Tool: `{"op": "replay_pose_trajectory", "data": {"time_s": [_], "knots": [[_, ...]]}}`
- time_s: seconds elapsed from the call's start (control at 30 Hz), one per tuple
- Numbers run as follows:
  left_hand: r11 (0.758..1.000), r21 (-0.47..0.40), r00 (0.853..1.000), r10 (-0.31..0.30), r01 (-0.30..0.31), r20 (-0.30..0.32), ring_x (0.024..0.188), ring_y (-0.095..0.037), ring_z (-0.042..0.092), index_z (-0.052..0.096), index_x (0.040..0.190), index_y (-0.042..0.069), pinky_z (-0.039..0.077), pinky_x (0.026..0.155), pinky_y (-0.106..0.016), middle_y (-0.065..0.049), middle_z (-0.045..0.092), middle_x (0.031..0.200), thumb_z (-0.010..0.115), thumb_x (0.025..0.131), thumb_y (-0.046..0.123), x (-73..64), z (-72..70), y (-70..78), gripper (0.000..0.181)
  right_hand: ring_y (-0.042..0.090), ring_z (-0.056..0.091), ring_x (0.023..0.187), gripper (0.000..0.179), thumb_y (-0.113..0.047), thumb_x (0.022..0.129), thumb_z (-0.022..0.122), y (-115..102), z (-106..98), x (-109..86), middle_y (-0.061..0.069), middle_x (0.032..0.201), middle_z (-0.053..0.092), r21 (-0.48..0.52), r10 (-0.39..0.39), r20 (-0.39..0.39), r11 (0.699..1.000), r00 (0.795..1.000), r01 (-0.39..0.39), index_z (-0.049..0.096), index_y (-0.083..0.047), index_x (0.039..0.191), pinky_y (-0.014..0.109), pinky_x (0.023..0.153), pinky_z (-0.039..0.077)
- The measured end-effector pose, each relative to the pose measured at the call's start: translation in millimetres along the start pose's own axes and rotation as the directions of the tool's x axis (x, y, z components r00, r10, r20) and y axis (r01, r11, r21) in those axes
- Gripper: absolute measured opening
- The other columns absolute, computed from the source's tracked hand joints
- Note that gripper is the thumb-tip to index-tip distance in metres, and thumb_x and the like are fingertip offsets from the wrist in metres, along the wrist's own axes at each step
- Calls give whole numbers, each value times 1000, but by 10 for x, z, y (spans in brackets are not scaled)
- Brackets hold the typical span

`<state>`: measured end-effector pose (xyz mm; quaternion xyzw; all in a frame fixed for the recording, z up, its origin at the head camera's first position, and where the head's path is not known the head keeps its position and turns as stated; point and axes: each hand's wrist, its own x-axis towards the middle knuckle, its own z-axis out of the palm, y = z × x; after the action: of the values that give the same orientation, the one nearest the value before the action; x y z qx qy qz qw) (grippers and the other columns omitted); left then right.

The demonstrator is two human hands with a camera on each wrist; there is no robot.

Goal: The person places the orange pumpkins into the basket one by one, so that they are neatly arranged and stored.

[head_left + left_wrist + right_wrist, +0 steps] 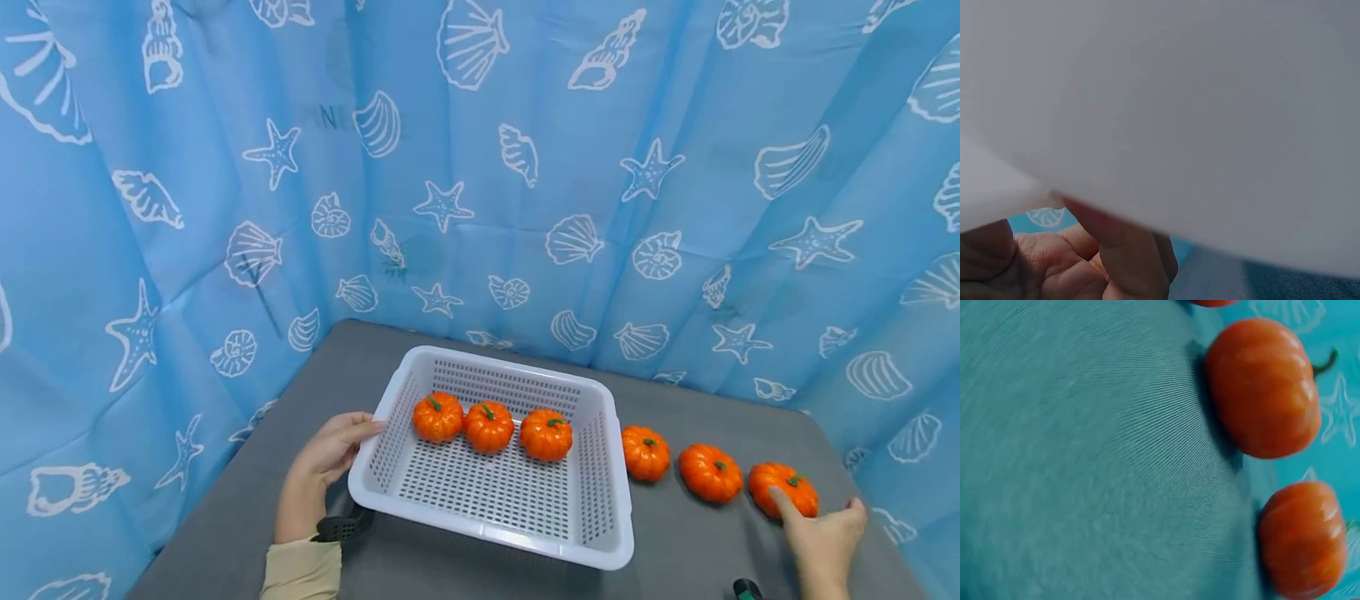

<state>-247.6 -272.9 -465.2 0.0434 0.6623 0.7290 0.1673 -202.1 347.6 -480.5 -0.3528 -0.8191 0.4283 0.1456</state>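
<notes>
Orange pumpkins (546, 437) (grn stems (1325, 366)), wht basket (491, 527), blue shell-print curtain (480, 133)

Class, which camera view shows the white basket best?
Head view: the white basket appears nearly whole, with three orange pumpkins inside. The left wrist view shows a blurred pale surface, probably part of it; the right wrist view shows none.

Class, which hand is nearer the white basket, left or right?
Left. The left hand holds the basket by its left rim; the right hand is off to its right, at the rightmost pumpkin.
</notes>
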Motion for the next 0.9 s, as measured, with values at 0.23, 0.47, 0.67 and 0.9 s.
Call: {"op": "replay_pose_trajectory", "data": {"time_s": [0.23, 0.47, 0.67, 0.9], "knots": [[1000, -24, 1000, 4, -3, 21, 85, -21, 70, 44, 120, -17, 58, 65, -28, -19, 67, 104, 54, 96, 17, -34, -33, -19, 43, 39, -16, 142, 106, -42, 87, 58, 212, 160, 129, 26, 152, -21, 224, 94, 91, 968, 991, -113, -23, -3, 144, 51, 117, -1], [1000, -30, 999, 1, 0, 34, 84, -19, 70, 45, 119, -17, 57, 63, -26, -16, 68, 102, 53, 97, 16, -19, -23, -7, 41, 43, -7, 143, 111, -41, 86, 62, 296, 242, 218, 28, 153, -16, 135, 47, 86, 989, 995, -58, -25, -4, 144, 53, 117, 3], [1000, -26, 1000, -14, 14, 8, 90, -22, 69, 45, 119, -16, 58, 76, -38, -18, 66, 107, 55, 96, 17, -15, -8, 10, 42, 47, -4, 141, 112, -45, 85, 61, 289, 274, 283, 32, 151, -15, 67, 11, 95, 998, 995, -18, -23, -1, 144, 58, 115, 4], [1000, -6, 1000, -12, 12, -3, 93, -26, 68, 43, 123, -17, 56, 79, -41, -24, 63, 113, 54, 97, 18, -19, 3, 16, 45, 51, 7, 137, 105, -49, 87, 56, 310, 313, 285, 36, 149, -3, -7, 5, 42, 1000, 999, -4, -12, 6, 146, 58, 115, 10]]}}
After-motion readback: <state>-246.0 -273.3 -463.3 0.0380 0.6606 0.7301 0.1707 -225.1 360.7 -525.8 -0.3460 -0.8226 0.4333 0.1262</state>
